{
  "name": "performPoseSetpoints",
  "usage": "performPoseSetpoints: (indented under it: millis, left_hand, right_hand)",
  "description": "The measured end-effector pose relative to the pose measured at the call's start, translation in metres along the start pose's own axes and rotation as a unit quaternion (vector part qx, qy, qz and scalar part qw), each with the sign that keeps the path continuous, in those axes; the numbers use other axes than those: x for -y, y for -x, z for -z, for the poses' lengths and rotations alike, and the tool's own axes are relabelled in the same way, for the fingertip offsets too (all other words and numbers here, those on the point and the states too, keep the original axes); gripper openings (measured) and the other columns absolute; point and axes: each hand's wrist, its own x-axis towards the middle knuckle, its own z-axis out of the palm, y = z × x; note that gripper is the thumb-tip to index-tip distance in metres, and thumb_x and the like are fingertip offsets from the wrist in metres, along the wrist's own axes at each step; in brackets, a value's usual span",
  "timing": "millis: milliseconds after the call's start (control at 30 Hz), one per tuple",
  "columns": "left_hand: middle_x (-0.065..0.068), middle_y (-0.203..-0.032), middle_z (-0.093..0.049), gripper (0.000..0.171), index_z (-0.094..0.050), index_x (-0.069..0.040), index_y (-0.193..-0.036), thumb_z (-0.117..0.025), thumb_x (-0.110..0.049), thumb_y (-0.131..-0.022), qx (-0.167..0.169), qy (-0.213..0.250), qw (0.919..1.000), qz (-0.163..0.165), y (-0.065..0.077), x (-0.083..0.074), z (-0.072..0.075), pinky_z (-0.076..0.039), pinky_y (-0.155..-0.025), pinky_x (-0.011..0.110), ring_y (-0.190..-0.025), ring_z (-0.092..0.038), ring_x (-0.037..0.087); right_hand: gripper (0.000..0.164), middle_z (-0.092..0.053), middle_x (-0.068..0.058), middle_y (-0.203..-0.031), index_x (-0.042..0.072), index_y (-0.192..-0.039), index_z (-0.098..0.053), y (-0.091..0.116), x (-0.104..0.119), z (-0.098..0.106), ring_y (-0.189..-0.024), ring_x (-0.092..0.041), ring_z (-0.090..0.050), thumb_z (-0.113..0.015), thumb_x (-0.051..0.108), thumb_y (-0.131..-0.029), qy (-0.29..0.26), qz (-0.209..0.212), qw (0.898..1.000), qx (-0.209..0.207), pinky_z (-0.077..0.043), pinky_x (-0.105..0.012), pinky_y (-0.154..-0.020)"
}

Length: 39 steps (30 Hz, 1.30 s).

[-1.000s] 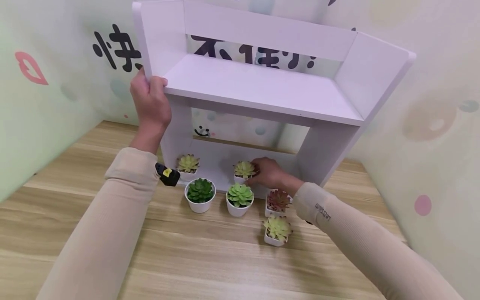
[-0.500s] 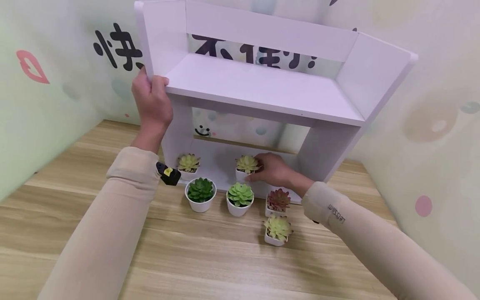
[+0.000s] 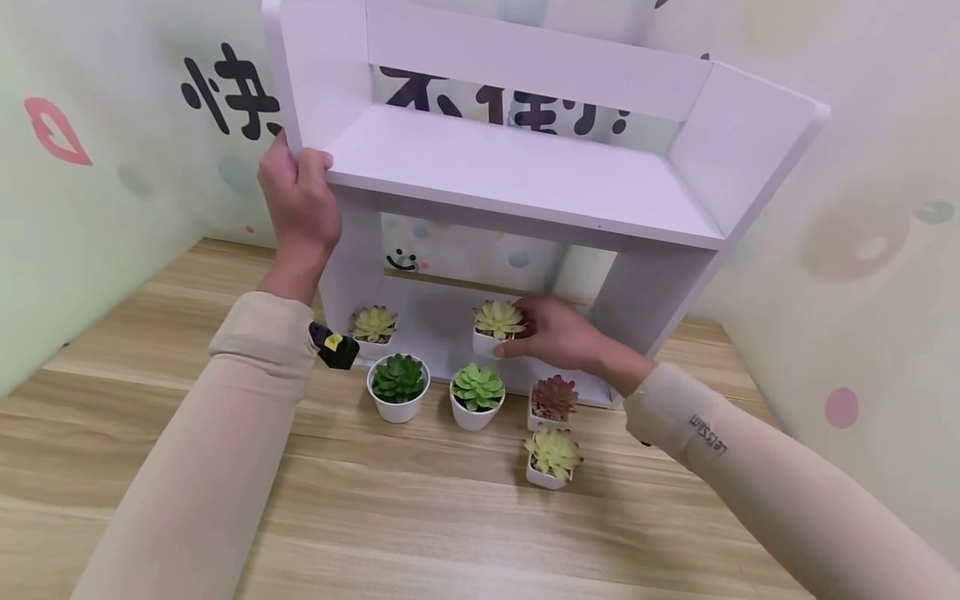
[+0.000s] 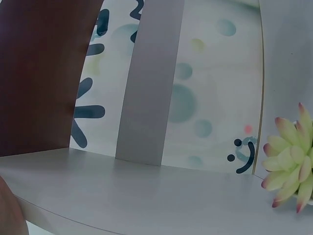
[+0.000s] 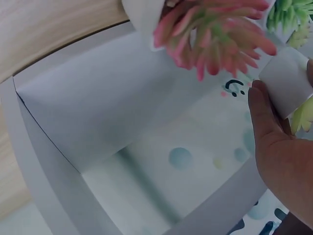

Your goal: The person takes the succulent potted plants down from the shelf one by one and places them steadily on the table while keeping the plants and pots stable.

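My left hand [image 3: 302,196] grips the left side panel of a white shelf unit [image 3: 517,167] beside its upper board. With my right hand [image 3: 566,333] I pinch the white pot [image 5: 286,81] of a yellow-green succulent [image 3: 499,321], over the lower board's middle. Another yellow-green succulent [image 3: 374,325] sits at that board's left end; its pink-tipped leaves [image 4: 293,161] show in the left wrist view. Before the unit stand a dark green succulent [image 3: 398,382], a bright green succulent [image 3: 477,390] and a reddish succulent [image 3: 554,398]. A further yellow-green succulent [image 3: 552,454] is nearest me.
The unit stands on a wood-grain table [image 3: 420,533] against a printed wall [image 3: 135,100]. Its right side panel [image 3: 660,292] rises to the right of my right hand. A black device [image 3: 334,346] is worn at my left wrist.
My right hand has moved slightly up and to the right, and the pinched succulent pot has come with it. My left hand keeps its grip on the shelf unit.
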Motion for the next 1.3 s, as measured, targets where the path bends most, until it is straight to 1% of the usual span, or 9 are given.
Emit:
performPoseSetpoints:
  millis: [133,233,367,567,733,867,1067,1300]
  left_hand:
    - [0.014,-0.123,-0.071,0.034,-0.064,0.001,-0.104,-0.038,-0.012,-0.087,0.003,-0.001,1.0,0.001,0.0,0.0,0.001,-0.041,-0.093,0.019,-0.109,-0.06,0.009]
    - [0.013,-0.124,-0.071,0.036,-0.064,0.003,-0.107,-0.037,-0.012,-0.087,0.005,0.003,1.0,0.003,0.0,0.0,0.001,-0.041,-0.094,0.02,-0.11,-0.06,0.009]
    - [0.014,-0.123,-0.071,0.035,-0.064,0.002,-0.106,-0.038,-0.012,-0.087,0.006,0.006,1.0,0.004,0.0,0.0,0.001,-0.041,-0.092,0.02,-0.108,-0.06,0.009]
    - [0.013,-0.123,-0.071,0.035,-0.064,0.002,-0.106,-0.038,-0.012,-0.087,0.005,0.007,0.9999,0.006,0.001,-0.001,0.001,-0.041,-0.092,0.02,-0.108,-0.06,0.009]
    - [0.014,-0.122,-0.071,0.034,-0.064,0.001,-0.104,-0.038,-0.012,-0.086,0.003,0.007,1.0,0.005,0.0,-0.001,0.0,-0.041,-0.092,0.02,-0.108,-0.06,0.009]
    - [0.014,-0.122,-0.071,0.036,-0.065,0.002,-0.105,-0.038,-0.011,-0.086,-0.002,0.004,1.0,0.003,0.0,0.0,-0.001,-0.041,-0.091,0.019,-0.106,-0.06,0.009]
    - [0.014,-0.124,-0.071,0.041,-0.065,0.005,-0.111,-0.037,-0.011,-0.087,0.001,0.002,1.0,0.002,0.0,0.0,-0.001,-0.041,-0.092,0.019,-0.109,-0.06,0.008]
    - [0.012,-0.122,-0.071,0.038,-0.065,0.004,-0.108,-0.038,-0.013,-0.086,0.004,0.0,1.0,-0.002,0.002,-0.001,0.0,-0.042,-0.091,0.019,-0.107,-0.061,0.007]
  right_hand:
    - [0.047,-0.074,-0.005,-0.109,0.008,-0.123,-0.067,0.004,0.004,0.003,-0.099,-0.019,-0.067,-0.082,0.028,-0.083,-0.014,-0.007,1.0,0.004,-0.053,-0.036,-0.088]
    - [0.045,-0.074,-0.004,-0.104,0.009,-0.12,-0.067,0.008,0.007,0.003,-0.093,-0.017,-0.067,-0.082,0.029,-0.083,-0.014,-0.002,1.0,0.001,-0.053,-0.035,-0.083]
    - [0.042,-0.073,-0.002,-0.097,0.01,-0.116,-0.068,0.015,0.013,0.003,-0.085,-0.014,-0.064,-0.083,0.03,-0.082,-0.016,0.0,1.0,0.0,-0.052,-0.032,-0.077]
    - [0.035,-0.07,0.0,-0.089,0.011,-0.108,-0.067,0.025,0.023,0.0,-0.078,-0.013,-0.059,-0.083,0.029,-0.082,-0.038,-0.005,0.999,0.011,-0.05,-0.031,-0.073]
    - [0.041,-0.073,0.002,-0.094,0.011,-0.112,-0.067,0.034,0.028,-0.001,-0.083,-0.012,-0.064,-0.084,0.029,-0.08,-0.029,0.0,1.0,0.006,-0.051,-0.031,-0.078]
    - [0.043,-0.073,0.002,-0.097,0.011,-0.112,-0.067,0.041,0.029,-0.002,-0.086,-0.011,-0.065,-0.085,0.031,-0.079,-0.024,0.0,1.0,0.01,-0.052,-0.032,-0.081]
    - [0.041,-0.074,0.001,-0.098,0.009,-0.112,-0.065,0.052,0.032,-0.009,-0.09,-0.01,-0.069,-0.084,0.027,-0.08,-0.049,-0.006,0.999,0.024,-0.055,-0.031,-0.083]
    - [0.041,-0.073,0.0,-0.097,0.007,-0.109,-0.064,0.067,0.038,-0.022,-0.086,-0.009,-0.069,-0.085,0.02,-0.077,-0.072,-0.007,0.997,0.028,-0.056,-0.028,-0.08]
